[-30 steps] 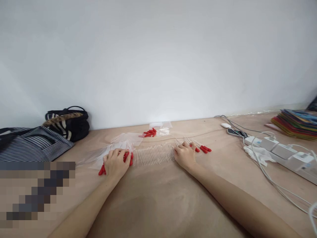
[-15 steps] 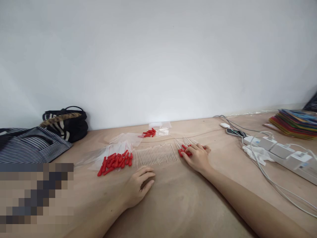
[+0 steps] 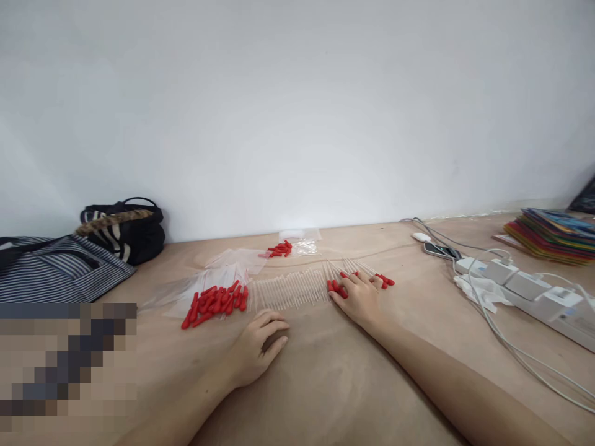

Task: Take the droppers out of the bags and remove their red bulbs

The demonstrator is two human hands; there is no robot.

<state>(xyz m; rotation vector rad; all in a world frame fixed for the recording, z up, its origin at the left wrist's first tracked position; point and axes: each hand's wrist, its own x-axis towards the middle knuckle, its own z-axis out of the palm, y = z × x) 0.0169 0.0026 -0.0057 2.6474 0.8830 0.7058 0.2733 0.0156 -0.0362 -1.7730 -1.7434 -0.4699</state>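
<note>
A row of clear thin tubes point(image 3: 290, 288) lies side by side on the tan table. Left of it sits a heap of red caps point(image 3: 214, 303) on clear plastic bags point(image 3: 204, 282). My right hand point(image 3: 359, 296) rests palm down at the row's right end, its fingers spread flat over several capped red-tipped tubes point(image 3: 385, 280). My left hand point(image 3: 258, 345) lies on the table in front of the row, fingers loosely curled, holding nothing. A smaller group of red caps point(image 3: 280, 249) lies on bags farther back.
Striped and black bags point(image 3: 121, 228) stand at the far left by the wall. On the right lie a white power strip point(image 3: 530, 286) with cables, a phone point(image 3: 440, 250) and a stack of coloured books point(image 3: 553, 234). A pixelated patch covers the lower left.
My left hand left the red cap heap and drew back toward me onto the table. My right hand slid from the row's end onto the red-tipped tubes and shifted slightly left.
</note>
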